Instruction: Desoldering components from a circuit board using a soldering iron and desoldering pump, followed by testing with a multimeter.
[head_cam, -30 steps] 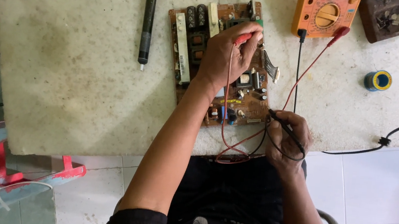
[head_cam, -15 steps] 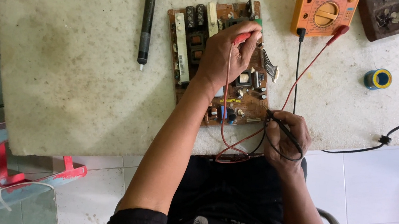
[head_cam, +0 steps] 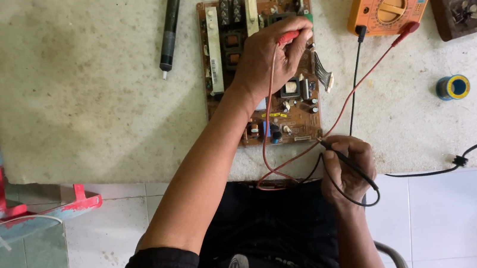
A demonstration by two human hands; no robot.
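On the pale, stained table (head_cam: 78,74) lies a brown circuit board (head_cam: 297,120), crowded with coils, capacitors and a white strip along its left edge. The left hand (head_cam: 271,60) reaches far over it, forearm stretched straight from the body across the near edge of the table, wrist slightly bent, back of the hand up. Its fingers (head_cam: 295,30) are curled together and clamped on the red probe (head_cam: 288,37), whose tip points at the upper part of the board. The right hand (head_cam: 348,167) sits at the table's near edge, just beside the board's lower right corner, knuckles up, fingers folded tight around the black probe (head_cam: 340,156); that probe's tip touches or nearly touches the board's corner, which of the two cannot be told. Red and black leads loop down past the table edge over the person's lap and run up to the orange multimeter (head_cam: 387,10) at the far side of the table. To its right stands a dark square holder (head_cam: 464,16) with something tangled inside it; what it is cannot be made out. A small blue and yellow spool (head_cam: 453,86) lies nearer, and a long black cylindrical tool (head_cam: 171,18) lies well left of the board
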